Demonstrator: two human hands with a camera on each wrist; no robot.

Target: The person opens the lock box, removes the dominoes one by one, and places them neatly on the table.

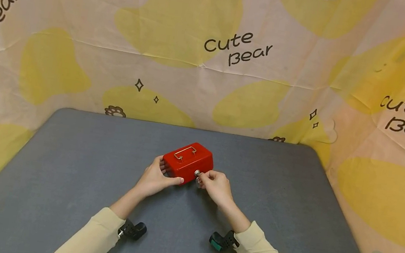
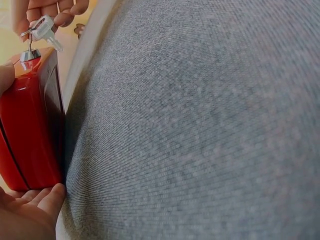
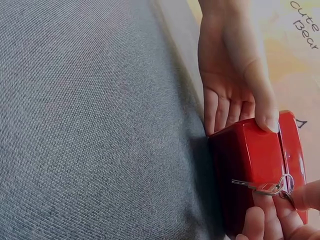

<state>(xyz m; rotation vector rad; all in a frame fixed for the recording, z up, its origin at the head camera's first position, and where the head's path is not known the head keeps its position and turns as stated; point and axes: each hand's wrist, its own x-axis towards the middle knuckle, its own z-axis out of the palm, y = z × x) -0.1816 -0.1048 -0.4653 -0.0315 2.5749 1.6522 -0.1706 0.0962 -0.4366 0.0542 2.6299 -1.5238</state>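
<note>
A red metal cash box (image 1: 191,161) with a thin wire handle on its lid sits on the grey table, its lid down. My left hand (image 1: 155,179) grips its left end, thumb on the front face and fingers against the side. At the front lock (image 2: 30,55), my right hand (image 1: 217,188) pinches a key between thumb and finger; the key's blade is in the lock. A second silver key (image 2: 48,34) dangles from the same ring (image 3: 286,182). The fingers partly hide the key's head.
The grey cloth-covered table (image 1: 82,179) has rounded far corners. Behind it hangs a pink and yellow printed curtain (image 1: 186,20). Each forearm wears a black wrist camera, the left one (image 1: 133,230) and the right one (image 1: 223,240) hanging above the near table.
</note>
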